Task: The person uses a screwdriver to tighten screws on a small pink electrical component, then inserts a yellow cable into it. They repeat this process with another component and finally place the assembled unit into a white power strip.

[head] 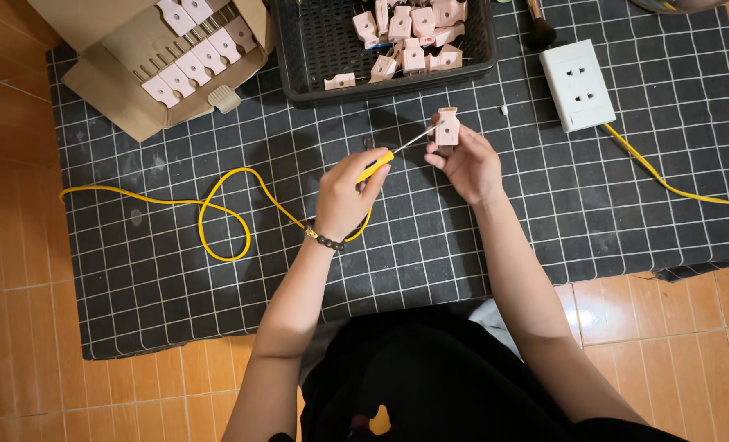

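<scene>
My right hand (465, 162) holds a small pink plug (447, 127) upright above the black gridded mat (217, 270). My left hand (345, 192), with a beaded bracelet on the wrist, grips a yellow-handled screwdriver (378, 164). Its thin metal shaft points up and right, and the tip meets the side of the pink plug. Both hands hover over the middle of the mat, close together.
A black plastic basket (315, 49) with several pink plugs stands at the top centre. A cardboard box (127, 78) with rows of pink plugs lies top left. A white wall socket (577, 84) with a yellow cable (675, 187) sits top right. Another yellow cable (217, 213) loops on the left.
</scene>
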